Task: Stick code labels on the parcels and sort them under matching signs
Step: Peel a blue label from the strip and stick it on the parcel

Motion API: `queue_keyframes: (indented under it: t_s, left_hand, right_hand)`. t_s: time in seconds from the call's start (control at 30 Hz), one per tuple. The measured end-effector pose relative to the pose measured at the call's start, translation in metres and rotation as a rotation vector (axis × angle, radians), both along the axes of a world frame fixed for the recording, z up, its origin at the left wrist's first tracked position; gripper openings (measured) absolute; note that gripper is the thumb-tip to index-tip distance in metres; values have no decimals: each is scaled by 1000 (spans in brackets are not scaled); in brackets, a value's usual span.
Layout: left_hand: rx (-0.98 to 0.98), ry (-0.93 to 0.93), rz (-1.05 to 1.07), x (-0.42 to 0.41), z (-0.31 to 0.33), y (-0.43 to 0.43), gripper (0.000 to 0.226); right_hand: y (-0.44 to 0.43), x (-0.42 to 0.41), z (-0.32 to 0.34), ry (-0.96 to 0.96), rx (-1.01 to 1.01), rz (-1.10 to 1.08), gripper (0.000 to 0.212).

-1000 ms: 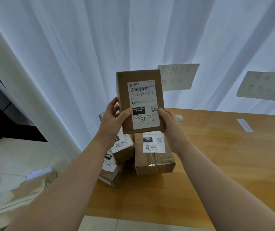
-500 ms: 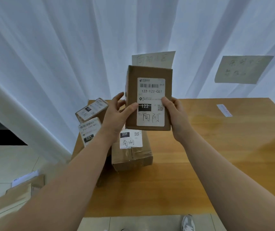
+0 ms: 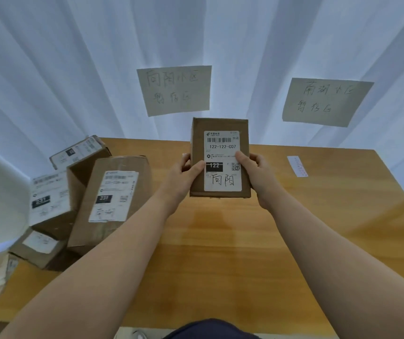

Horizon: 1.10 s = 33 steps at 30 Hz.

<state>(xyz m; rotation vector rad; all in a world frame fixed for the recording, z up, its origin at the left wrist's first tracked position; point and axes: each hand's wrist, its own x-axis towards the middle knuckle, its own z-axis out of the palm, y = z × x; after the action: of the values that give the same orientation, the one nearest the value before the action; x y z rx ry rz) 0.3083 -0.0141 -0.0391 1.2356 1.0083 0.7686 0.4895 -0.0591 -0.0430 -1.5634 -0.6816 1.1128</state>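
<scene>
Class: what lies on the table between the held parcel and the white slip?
Nothing: bare table between held parcel and white slip, seen in the head view.

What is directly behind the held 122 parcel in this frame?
Behind the 122 parcel, held by the left hand and right hand, are the wooden table and white curtain. Whatever sits directly behind it is covered.

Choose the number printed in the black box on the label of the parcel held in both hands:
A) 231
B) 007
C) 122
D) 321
C: the black box on the held parcel reads 122, above the handwritten characters; left hand and right hand grip its sides.
</scene>
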Motion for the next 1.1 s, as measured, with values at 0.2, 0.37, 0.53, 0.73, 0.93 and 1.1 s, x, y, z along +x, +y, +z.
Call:
queue_keyframes:
  t_s: [0.2, 0.37, 0.53, 0.73, 0.93, 1.1]
  left_hand:
    - [-56, 164, 88, 31, -38, -2, 53]
    - [-91, 298, 132, 38, -57, -2, 49]
    - [-109, 494, 35, 40, -74, 7, 51]
    - [-178, 640, -123, 48, -98, 24, 48]
    - [-151, 837, -223, 35, -112, 69, 51]
    - [-84, 765, -117, 36, -107, 137, 47]
  right_hand:
    - [5, 37, -32, 20, -138, 99, 60]
    - [16, 37, -59, 69, -270, 144, 54]
    - [19, 33, -89, -3, -426, 162, 46]
    - [28, 44, -110, -206, -536, 187, 48]
    - [53, 50, -105, -449, -557, 227, 73]
    - [100, 57, -95, -580, -411, 257, 50]
